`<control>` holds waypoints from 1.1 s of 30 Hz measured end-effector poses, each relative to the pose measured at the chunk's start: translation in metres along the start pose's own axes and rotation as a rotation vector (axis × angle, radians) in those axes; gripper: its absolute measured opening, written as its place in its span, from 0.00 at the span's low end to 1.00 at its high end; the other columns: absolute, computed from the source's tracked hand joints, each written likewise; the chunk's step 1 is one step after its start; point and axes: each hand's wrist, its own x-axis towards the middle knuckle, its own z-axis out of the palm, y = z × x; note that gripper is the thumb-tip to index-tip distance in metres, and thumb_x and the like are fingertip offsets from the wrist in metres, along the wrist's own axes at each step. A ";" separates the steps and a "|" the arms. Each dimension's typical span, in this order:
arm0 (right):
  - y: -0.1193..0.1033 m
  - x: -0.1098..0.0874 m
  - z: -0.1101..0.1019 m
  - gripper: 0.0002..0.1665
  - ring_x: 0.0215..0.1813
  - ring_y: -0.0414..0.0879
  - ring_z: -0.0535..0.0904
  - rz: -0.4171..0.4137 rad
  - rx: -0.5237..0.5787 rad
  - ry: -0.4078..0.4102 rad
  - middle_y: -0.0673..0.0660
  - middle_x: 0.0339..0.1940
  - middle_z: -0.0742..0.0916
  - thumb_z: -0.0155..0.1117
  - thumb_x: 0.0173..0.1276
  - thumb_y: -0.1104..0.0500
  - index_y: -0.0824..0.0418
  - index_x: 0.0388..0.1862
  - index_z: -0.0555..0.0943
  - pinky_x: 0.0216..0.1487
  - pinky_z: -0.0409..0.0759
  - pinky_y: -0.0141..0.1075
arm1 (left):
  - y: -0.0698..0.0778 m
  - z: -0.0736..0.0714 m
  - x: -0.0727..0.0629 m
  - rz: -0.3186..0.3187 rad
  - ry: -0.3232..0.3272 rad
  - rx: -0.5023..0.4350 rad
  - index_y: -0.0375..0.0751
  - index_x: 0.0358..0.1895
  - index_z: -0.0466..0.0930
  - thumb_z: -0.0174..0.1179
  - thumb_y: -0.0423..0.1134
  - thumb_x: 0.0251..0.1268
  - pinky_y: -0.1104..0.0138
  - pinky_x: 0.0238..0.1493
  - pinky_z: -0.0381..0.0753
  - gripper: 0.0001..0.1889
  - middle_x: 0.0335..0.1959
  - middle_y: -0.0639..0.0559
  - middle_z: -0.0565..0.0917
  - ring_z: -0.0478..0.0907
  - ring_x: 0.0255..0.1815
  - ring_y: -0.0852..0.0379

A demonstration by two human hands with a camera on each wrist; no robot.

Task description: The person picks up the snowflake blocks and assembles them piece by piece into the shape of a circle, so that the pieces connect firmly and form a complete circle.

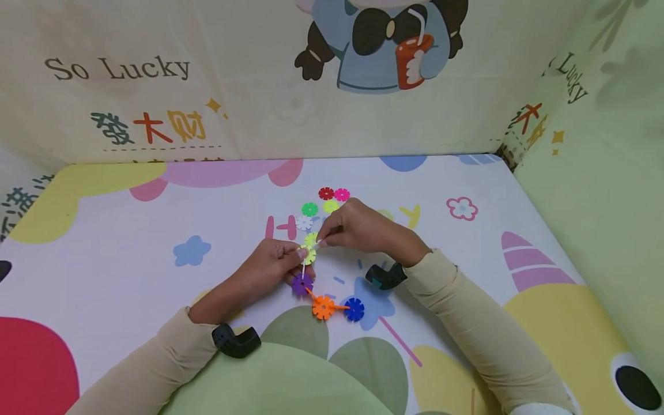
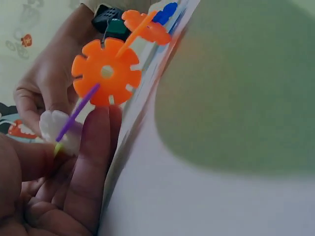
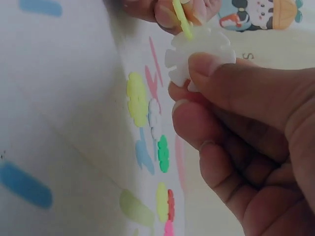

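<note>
My left hand (image 1: pixel 272 260) pinches a yellow slotted disc (image 1: pixel 310 256) at one end of a chain of interlocking plastic snowflake discs. From it hang a white disc (image 2: pixel 55 127), a purple disc (image 1: pixel 302 285), several orange discs (image 1: pixel 324 308) and a blue disc (image 1: pixel 355 310) at the far end. Between thumb and fingers, my right hand (image 1: pixel 358 226) holds another white disc (image 3: pixel 184 54). Its rim meets the edge of the yellow disc (image 3: pixel 182 19) in the right wrist view, the two set crosswise. Fingers of the left hand (image 3: pixel 165 12) show just behind.
Loose discs lie beyond the hands: yellow (image 3: pixel 138 101), white (image 1: pixel 304 223), green (image 1: pixel 309 209), another yellow (image 1: pixel 330 206), red (image 1: pixel 326 193) and pink (image 1: pixel 342 195). A printed cloth (image 1: pixel 129 300) covers the table. Fabric walls (image 1: pixel 249 104) rise behind and at the right.
</note>
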 end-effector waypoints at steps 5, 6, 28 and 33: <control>0.001 0.000 0.001 0.06 0.37 0.37 0.84 0.019 0.033 -0.009 0.49 0.32 0.89 0.73 0.60 0.65 0.63 0.37 0.89 0.41 0.82 0.29 | 0.002 -0.002 0.001 -0.005 -0.014 0.015 0.27 0.42 0.82 0.52 0.38 0.75 0.67 0.34 0.83 0.15 0.30 0.42 0.87 0.85 0.30 0.52; 0.000 0.000 0.001 0.06 0.37 0.37 0.84 0.015 0.023 -0.014 0.49 0.32 0.89 0.73 0.60 0.65 0.63 0.37 0.89 0.40 0.82 0.29 | 0.003 -0.002 0.001 -0.007 -0.019 0.021 0.28 0.42 0.82 0.52 0.38 0.75 0.67 0.34 0.83 0.15 0.31 0.43 0.87 0.85 0.31 0.51; 0.002 0.006 0.005 0.10 0.35 0.39 0.80 0.042 -0.085 0.068 0.47 0.38 0.88 0.71 0.63 0.61 0.59 0.44 0.87 0.38 0.81 0.28 | 0.003 -0.005 0.003 -0.003 0.026 -0.248 0.22 0.43 0.79 0.60 0.37 0.69 0.58 0.41 0.85 0.16 0.34 0.37 0.86 0.85 0.34 0.46; 0.006 0.007 0.004 0.10 0.36 0.41 0.79 0.089 -0.094 0.076 0.48 0.39 0.88 0.69 0.65 0.62 0.59 0.46 0.87 0.38 0.80 0.28 | 0.003 -0.009 0.003 -0.045 -0.016 -0.247 0.25 0.59 0.73 0.56 0.34 0.71 0.62 0.44 0.84 0.19 0.39 0.39 0.86 0.84 0.41 0.47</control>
